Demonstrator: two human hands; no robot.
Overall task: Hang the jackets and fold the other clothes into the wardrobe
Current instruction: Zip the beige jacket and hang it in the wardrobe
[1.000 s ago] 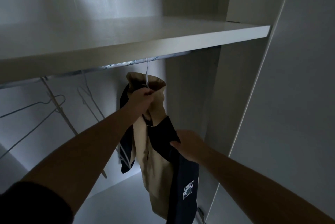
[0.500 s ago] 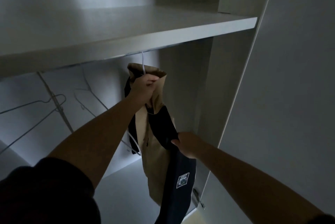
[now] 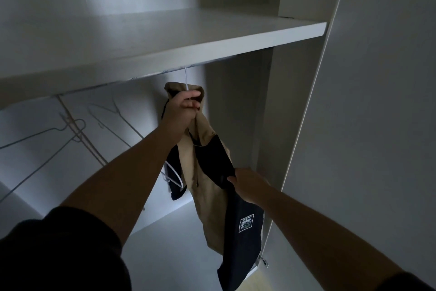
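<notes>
Jacket (image 3: 207, 201), centre frame, looks soft, light; hold it by the collar. Your left hand (image 3: 182, 111) grips collar at hanger (image 3: 186, 76), right hand (image 3: 247, 185) pinches dark panel below.

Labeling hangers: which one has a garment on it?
The white hanger carrying the tan-and-navy jacket; the grey wire hangers left of it hang bare.

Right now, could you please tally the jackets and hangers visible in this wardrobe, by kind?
jacket: 1
white hanger carrying it: 1
empty wire hangers: 2, as far as the dim light shows
Total: 4
</notes>
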